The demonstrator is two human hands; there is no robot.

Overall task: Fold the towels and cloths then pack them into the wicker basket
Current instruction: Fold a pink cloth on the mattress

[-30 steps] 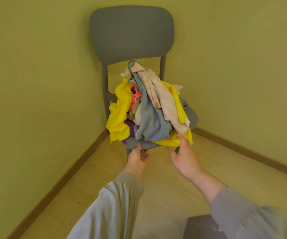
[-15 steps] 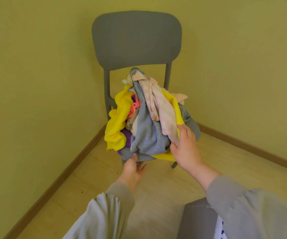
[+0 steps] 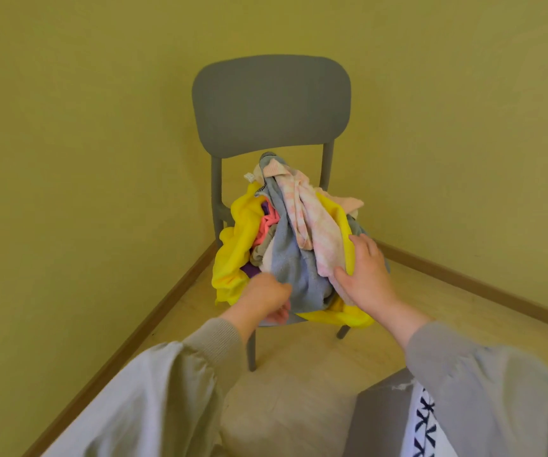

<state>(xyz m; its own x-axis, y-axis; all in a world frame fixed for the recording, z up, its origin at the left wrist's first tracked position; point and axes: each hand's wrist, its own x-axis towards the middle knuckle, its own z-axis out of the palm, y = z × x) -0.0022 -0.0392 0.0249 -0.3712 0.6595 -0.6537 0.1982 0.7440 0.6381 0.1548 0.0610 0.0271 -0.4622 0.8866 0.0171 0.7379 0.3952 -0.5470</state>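
grey plastic chair [image 3: 271, 103] in the room corner carries an unfolded pile of towels and cloths [image 3: 285, 245] on its seat. yellow cloth [image 3: 236, 252] hangs off the seat edge. right hand [image 3: 364, 275]: grip apart, fingers flat on the pink-white towel [image 3: 318, 225]. left hand [image 3: 262, 300]: curled at the grey towel [image 3: 292, 268] lower edge, blurred; grip state cannot be told.
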